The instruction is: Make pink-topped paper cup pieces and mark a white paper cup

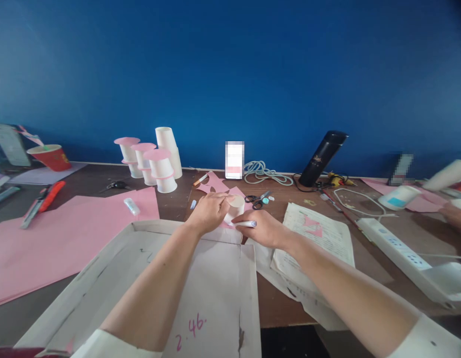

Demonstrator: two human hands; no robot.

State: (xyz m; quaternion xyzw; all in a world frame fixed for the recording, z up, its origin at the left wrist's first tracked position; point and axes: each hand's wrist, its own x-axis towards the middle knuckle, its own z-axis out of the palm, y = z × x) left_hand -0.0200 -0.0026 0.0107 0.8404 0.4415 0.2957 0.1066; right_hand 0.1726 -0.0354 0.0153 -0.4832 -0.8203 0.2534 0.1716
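A white paper cup (pixel 237 205) stands upside down on a cut piece of pink paper (pixel 236 191). My left hand (pixel 211 210) steadies the cup from its left side, fingers curled over its top edge. My right hand (pixel 266 228) grips a white marker (pixel 248 224), its tip low by the cup's rim; the exact contact point is too small to tell. Black-handled scissors (pixel 257 201) lie just behind my right hand. Beyond my left hand are more pink offcuts (pixel 211 183) and an orange-and-white stick-like object (pixel 199 180).
Paper cups with pink discs (pixel 159 164) stand stacked at the back left, beside tall nested cups (pixel 171 154). A phone (pixel 234 161), cable (pixel 268 174) and leaning black bottle (pixel 323 159) line the wall. A shallow white box (pixel 215 293) lies under my forearms; a power strip (pixel 394 248) is right.
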